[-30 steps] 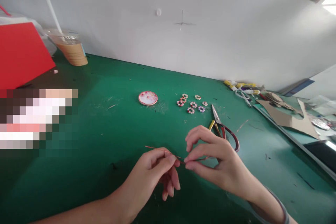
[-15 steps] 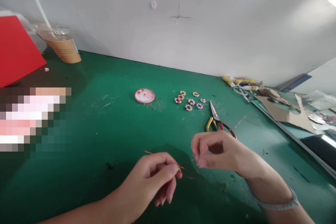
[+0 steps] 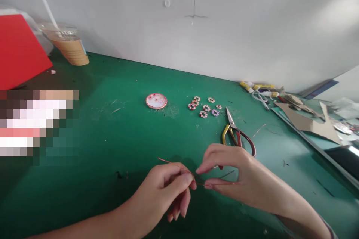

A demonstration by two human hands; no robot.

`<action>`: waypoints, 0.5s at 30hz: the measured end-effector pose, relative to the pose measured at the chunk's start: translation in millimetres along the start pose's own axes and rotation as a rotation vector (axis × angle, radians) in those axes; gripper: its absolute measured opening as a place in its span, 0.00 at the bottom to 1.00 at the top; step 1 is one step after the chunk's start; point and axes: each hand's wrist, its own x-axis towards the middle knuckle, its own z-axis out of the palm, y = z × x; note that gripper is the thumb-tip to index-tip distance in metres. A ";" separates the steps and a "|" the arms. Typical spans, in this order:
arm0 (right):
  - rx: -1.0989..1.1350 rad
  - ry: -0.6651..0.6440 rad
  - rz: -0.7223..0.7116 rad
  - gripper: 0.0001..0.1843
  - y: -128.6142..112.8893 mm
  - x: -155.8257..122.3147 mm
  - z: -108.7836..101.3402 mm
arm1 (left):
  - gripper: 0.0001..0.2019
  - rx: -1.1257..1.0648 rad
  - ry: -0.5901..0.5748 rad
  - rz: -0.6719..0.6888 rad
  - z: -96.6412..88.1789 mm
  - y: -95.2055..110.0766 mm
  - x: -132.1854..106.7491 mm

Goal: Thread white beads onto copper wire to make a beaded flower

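My left hand (image 3: 171,186) is closed, pinching a thin reddish strand (image 3: 164,160) between thumb and forefinger; whether it is wire or cord I cannot tell. One end sticks out over the back of that hand, while the other runs right toward my right hand (image 3: 232,168). That hand's thumb and fingers are spread apart, with the strand passing along the thumb. Just beyond lie scissors (image 3: 231,125) with yellow and red handles, their blades shut. Farther back are several small beaded rings (image 3: 206,108) and a round dish (image 3: 156,101) with a red rim and small pinkish bits.
A plastic cup (image 3: 71,50) with a straw and a red sheet (image 3: 21,52) stand at the back left. Glue tubes (image 3: 246,87), white scissors (image 3: 260,99) and cut cardboard (image 3: 303,121) lie at the right. A pale wall (image 3: 126,18) closes off the green table (image 3: 117,82).
My right hand has opened from a pinch, its thumb and fingers now apart, and moved slightly lower. My left hand keeps its pinch. The view has shifted a little.
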 end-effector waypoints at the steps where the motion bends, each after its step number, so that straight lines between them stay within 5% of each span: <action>1: 0.001 -0.016 -0.011 0.08 0.3 0.2 -0.1 | 0.11 0.021 0.003 -0.001 0.7 0.4 -0.7; 15: -0.106 0.092 -0.178 0.07 -5.4 -5.3 16.3 | 0.10 0.105 -0.023 0.013 3.4 0.2 -1.7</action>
